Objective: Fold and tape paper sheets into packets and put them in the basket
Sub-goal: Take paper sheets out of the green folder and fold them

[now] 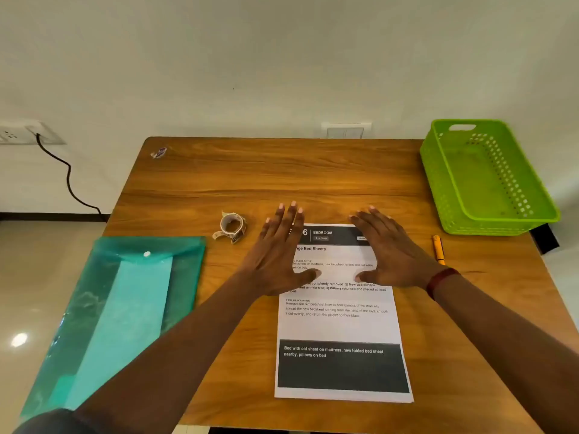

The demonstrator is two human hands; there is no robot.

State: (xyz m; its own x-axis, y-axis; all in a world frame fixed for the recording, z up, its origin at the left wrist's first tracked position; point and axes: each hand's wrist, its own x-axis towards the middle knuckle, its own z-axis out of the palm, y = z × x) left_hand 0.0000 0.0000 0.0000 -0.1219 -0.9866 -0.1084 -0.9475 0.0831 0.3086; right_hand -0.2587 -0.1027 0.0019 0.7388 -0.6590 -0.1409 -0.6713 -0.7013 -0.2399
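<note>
Fingers (292, 216): on both hands they are stretching out straight and slightly spread, palms down, gripping nothing.
Left hand (277, 258): it is lying over the far left edge of the white printed paper sheet (338, 324), its fingertips reaching past the sheet's far edge onto the brown wood-grain table (282, 173).
Right hand (391, 255): it is covering the sheet's far right corner, thumb pointing inward toward the left thumb; a dark red band (441, 281) is circling the wrist. Whether the palms are pressing down or only hovering cannot be told.
Paper sheet: it is lying flat and unfolded near the middle of the table, printed side up, a dark header band at its far end and a dark block at its near end.
Green perforated plastic basket (434, 183): it is sitting at the far right corner of the table, well apart from the sheet, partly overhanging the right edge.
Small roll of patterned tape (232, 228): it is standing on its side just left of the left hand, a loose end trailing.
Teal translucent plastic folder (125, 308): it is resting on the near left part of the table, jutting past the left edge.
Orange pen (438, 249): it is lying right of the right hand, between the sheet and the basket.
Crumpled tape scrap (159, 152): it is sitting at the far left corner.
Wall: a black cable (67, 180) is hanging from a white socket (18, 133) at far left.
</note>
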